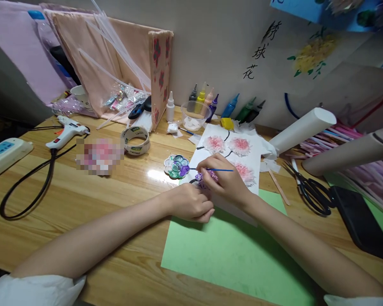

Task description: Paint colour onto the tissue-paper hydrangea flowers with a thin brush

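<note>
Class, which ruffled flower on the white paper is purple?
The ruffled purple flower left of the lowest pink flower, partly hidden by the right hand; the white paper's other three visible flowers are pink.

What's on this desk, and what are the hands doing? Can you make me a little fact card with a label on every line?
Right hand: holds a blue paintbrush
Brush tip: at purple paint in the flower-shaped palette
Left hand: curled, at the lower left of the white paper
On the paper: pink flowers, purple bits
Underneath: green sheet
Far right: black-handled scissors
Far left: glue gun
Behind: paint bottles
</note>
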Tool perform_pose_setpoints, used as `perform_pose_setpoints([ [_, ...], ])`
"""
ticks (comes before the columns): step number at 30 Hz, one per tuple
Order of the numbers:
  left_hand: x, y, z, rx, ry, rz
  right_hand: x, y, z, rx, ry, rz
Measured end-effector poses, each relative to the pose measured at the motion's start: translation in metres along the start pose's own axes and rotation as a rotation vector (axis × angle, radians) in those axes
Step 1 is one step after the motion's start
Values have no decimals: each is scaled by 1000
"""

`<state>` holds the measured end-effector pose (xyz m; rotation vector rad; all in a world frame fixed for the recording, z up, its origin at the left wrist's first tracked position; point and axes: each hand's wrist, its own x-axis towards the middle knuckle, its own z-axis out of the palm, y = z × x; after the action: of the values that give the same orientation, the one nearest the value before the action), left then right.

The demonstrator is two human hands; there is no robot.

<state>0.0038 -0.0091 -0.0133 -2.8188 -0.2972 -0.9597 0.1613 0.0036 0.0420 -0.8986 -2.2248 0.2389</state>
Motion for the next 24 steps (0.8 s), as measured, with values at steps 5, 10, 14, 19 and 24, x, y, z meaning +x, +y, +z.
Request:
perform_pose_setpoints([
  [5, 0, 1, -1, 13, 12, 2, -39, 9, -12, 139, 208, 67],
  [10, 2, 1, -3, -16, 24, -28, -86, 23, -23, 375, 416, 212],
  [14, 5, 0, -6, -58, -13, -34, -97, 33, -21, 529, 540, 502],
  [19, 7, -2, -9, -111, -47, -62, -94, 42, -17, 718, 552, 680],
  [24, 8, -4, -10, -128, -50, -50, -93, 43, -17, 767, 512, 711],
])
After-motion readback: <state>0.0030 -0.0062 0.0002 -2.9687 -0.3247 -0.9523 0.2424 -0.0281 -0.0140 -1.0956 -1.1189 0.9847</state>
